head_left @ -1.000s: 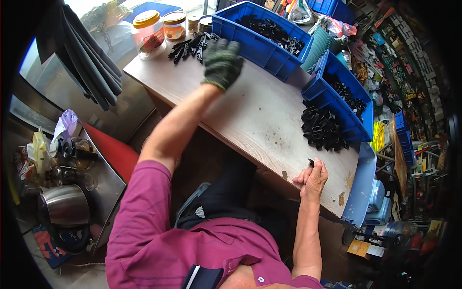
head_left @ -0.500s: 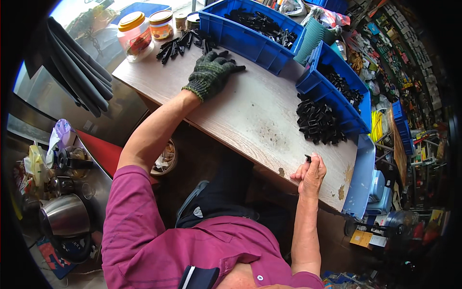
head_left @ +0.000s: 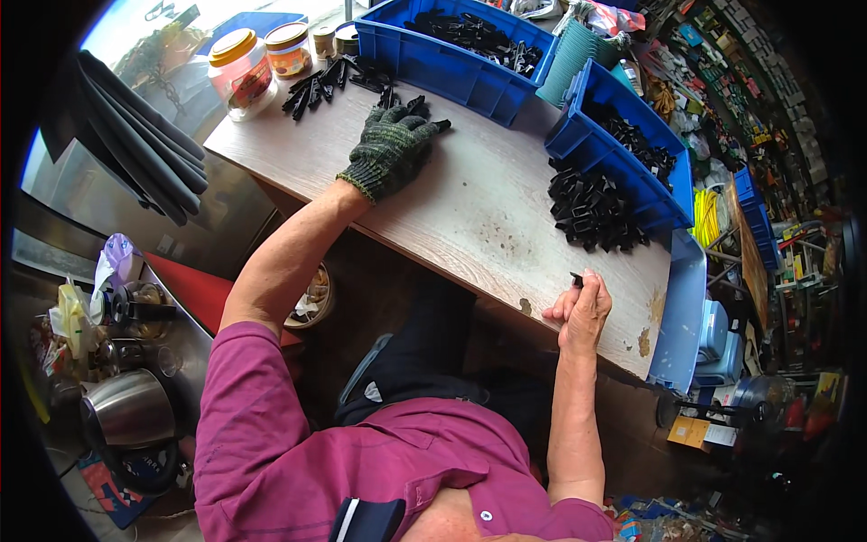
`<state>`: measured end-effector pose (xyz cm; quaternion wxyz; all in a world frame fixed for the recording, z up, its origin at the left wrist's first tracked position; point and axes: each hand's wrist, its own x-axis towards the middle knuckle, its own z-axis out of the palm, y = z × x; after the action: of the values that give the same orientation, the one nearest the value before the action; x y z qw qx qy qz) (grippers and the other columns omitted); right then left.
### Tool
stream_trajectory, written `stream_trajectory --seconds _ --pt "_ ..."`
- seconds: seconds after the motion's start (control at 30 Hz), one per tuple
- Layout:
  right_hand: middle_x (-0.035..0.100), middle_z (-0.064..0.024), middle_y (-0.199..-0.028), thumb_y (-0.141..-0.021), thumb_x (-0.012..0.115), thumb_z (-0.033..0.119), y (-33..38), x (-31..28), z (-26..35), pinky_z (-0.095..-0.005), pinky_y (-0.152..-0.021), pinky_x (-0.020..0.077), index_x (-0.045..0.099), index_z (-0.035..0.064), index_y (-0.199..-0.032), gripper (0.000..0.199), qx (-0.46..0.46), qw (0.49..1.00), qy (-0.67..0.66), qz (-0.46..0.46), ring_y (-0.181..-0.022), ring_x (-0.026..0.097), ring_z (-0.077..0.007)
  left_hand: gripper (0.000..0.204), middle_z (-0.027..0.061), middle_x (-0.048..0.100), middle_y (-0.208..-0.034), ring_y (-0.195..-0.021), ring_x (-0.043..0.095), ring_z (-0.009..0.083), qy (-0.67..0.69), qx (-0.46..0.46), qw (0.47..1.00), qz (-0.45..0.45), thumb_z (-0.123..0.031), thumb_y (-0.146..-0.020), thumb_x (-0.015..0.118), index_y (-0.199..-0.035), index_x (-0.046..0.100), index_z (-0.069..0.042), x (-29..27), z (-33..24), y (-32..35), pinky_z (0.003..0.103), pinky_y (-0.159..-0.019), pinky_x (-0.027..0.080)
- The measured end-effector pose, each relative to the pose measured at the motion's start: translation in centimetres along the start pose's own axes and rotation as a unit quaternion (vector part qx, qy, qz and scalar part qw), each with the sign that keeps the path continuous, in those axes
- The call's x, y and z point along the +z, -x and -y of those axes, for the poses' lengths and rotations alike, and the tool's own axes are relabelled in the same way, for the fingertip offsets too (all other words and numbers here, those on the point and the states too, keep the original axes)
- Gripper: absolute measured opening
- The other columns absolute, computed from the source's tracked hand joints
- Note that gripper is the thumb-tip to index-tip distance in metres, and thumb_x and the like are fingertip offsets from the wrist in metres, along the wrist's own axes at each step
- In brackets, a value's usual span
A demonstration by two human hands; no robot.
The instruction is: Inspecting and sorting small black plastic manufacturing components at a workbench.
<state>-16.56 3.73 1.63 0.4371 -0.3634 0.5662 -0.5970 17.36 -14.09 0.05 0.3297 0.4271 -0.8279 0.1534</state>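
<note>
My left hand (head_left: pixel 388 149), in a dark green knitted glove, reaches palm down over the far part of the table. Its fingers are spread at the edge of a group of long black plastic clips (head_left: pixel 318 88); whatever lies beneath the palm is hidden. My bare right hand (head_left: pixel 584 312) is over the table's near right edge, pinching a small black plastic piece (head_left: pixel 576 281) between thumb and finger. Beyond it lies a heap of small black plastic pieces (head_left: pixel 596 210), against a blue bin (head_left: pixel 623 172) that holds more of them.
A larger blue bin (head_left: pixel 442 68) of black parts stands at the table's (head_left: pixel 470 194) far side. Lidded jars (head_left: pixel 242 74) stand at the far left corner. A metal kettle (head_left: pixel 134 406) is on the left counter. Crowded shelves (head_left: pixel 768 108) line the right.
The view has shifted slightly. Both hands keep almost the same places over the table, and the right hand still pinches the black piece.
</note>
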Motion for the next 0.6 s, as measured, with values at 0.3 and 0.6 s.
stream_trajectory --seconds 0.3,0.6 --pt "0.035 0.0022 -0.047 -0.101 0.052 0.033 0.1 -0.1 -0.1 -0.0307 -0.035 0.0515 0.051 0.0102 -0.082 0.029 -0.013 1.0 -0.007 0.012 -0.037 0.042 -0.0102 0.027 0.0125 0.066 -0.123 -0.118 0.056 0.0411 -0.03 -0.106 0.993 -0.042 -0.024 -0.087 0.068 -0.111 0.071 -0.011 0.6 -0.7 -0.4 0.052 -0.102 0.043" --pt "0.035 0.0024 -0.045 -0.101 0.051 0.035 -0.2 -0.5 -0.5 -0.0312 -0.035 0.051 0.051 0.0108 -0.082 0.031 -0.002 1.0 -0.001 -0.016 -0.036 0.041 -0.0103 0.028 0.0241 0.062 -0.12 -0.133 0.042 0.047 -0.028 -0.033 0.999 -0.01 -0.034 -0.084 0.066 -0.077 0.072 -0.007 -0.9 -5.1 -0.7 0.068 -0.112 0.02"
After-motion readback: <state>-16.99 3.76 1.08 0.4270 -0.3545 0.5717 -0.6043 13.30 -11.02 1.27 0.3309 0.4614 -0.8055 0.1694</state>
